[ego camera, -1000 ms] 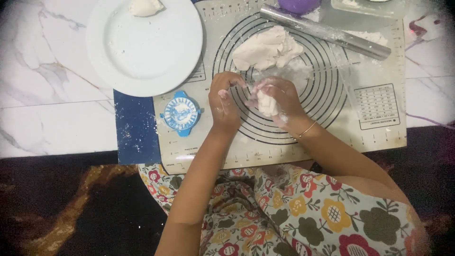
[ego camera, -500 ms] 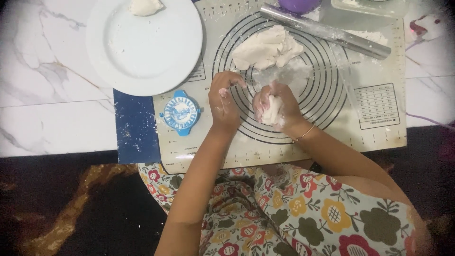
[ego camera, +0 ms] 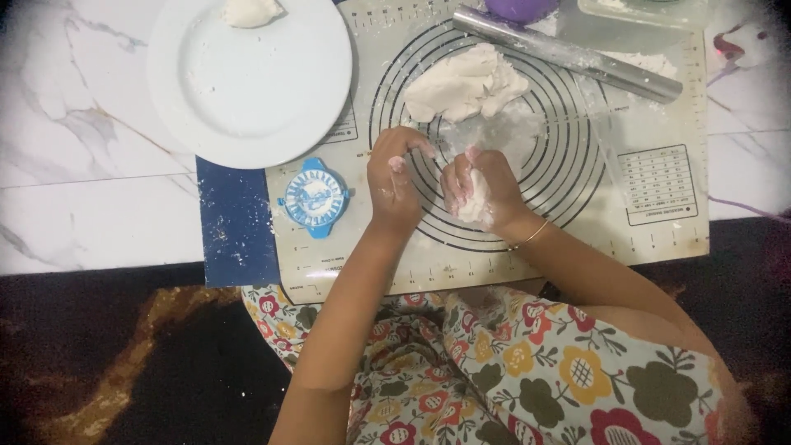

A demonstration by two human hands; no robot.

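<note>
Lower frame: your floral-print apron (ego camera: 527, 371) fills the bottom centre, with both forearms reaching up onto the pale silicone pastry mat with printed black rings (ego camera: 527, 148).

Centre frame: your right hand (ego camera: 482, 185) is curled closed around a small lump of soft white dough (ego camera: 478, 206), which sits in the palm just above the mat's lower rings. Your left hand (ego camera: 394, 185) rests just beside it, fingers bent inward and floured; whether it pinches a scrap of dough, I cannot tell. The lump looks light, soft and tacky: it should deform under any squeeze and cling to bare skin. Cup it from beneath with floured fingers rather than pinching it.

Left of the hands: a round blue plastic dumpling press (ego camera: 315, 198) lies shut on the mat's edge, over a dark blue cloth (ego camera: 235, 222).

Upper centre: the larger mass of white dough (ego camera: 461, 82) lies on the rings, loose flour beside it. A steel rolling pin (ego camera: 568, 53) lies diagonally behind it.

Upper left: a round white plate (ego camera: 247, 91) holds one small white dough piece (ego camera: 251, 10) at its far rim; the remainder is bare but dusted.
</note>
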